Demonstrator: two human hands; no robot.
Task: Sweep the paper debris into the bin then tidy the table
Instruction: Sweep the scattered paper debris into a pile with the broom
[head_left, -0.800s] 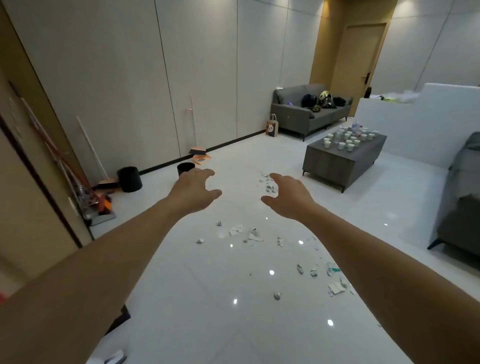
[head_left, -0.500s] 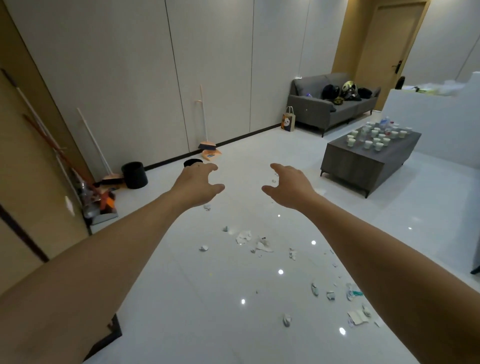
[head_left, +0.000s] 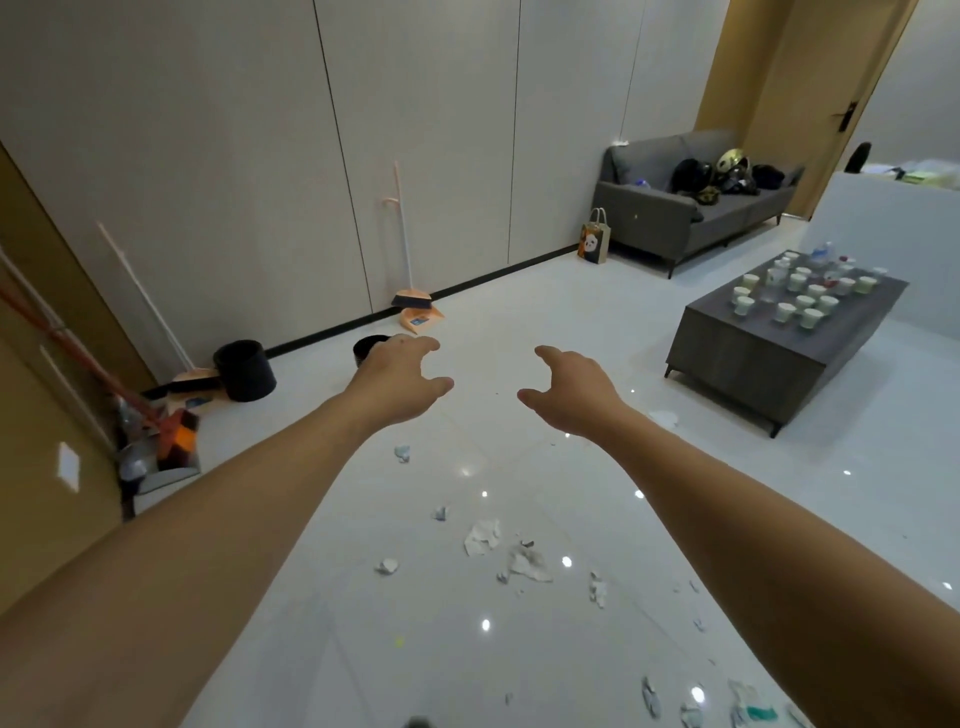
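Two bare hands out in front, over a shiny white tiled floor (head_left: 519, 322). Left hand (head_left: 397, 382) at about 11 o'clock, fingers loosely curled and spread, holding nothing. Right hand (head_left: 574, 392) at about 1 o'clock, fingers loose and apart too, holding nothing. A gap between the two hands, palms turned in toward each other.

Torn white paper scraps (head_left: 483, 538) scattered on the floor below the arms, from 6 o'clock across to 5 o'clock, with more bits near the bottom edge. One small scrap alone under the left wrist.

Small round black bin (head_left: 370, 347) on the floor just past the left hand, partly hidden by the fingers. Pale orange broom with a long thin handle (head_left: 402, 244) leaning on the cream wall at 12 o'clock, its matching orange dustpan (head_left: 421, 318) on the floor just beside the brush. Bigger round black bucket (head_left: 245, 370) at 10 o'clock, near more brooms and mops in the corner.

Low dark grey table (head_left: 753, 358) at 2 o'clock, with many small white paper cups (head_left: 802, 293) standing on top. Grey fabric sofa (head_left: 675, 213) farther back at 1 o'clock, dark bags on the seat. Small paper bag with a panda face (head_left: 595, 243) on the floor, touching the sofa's left end.
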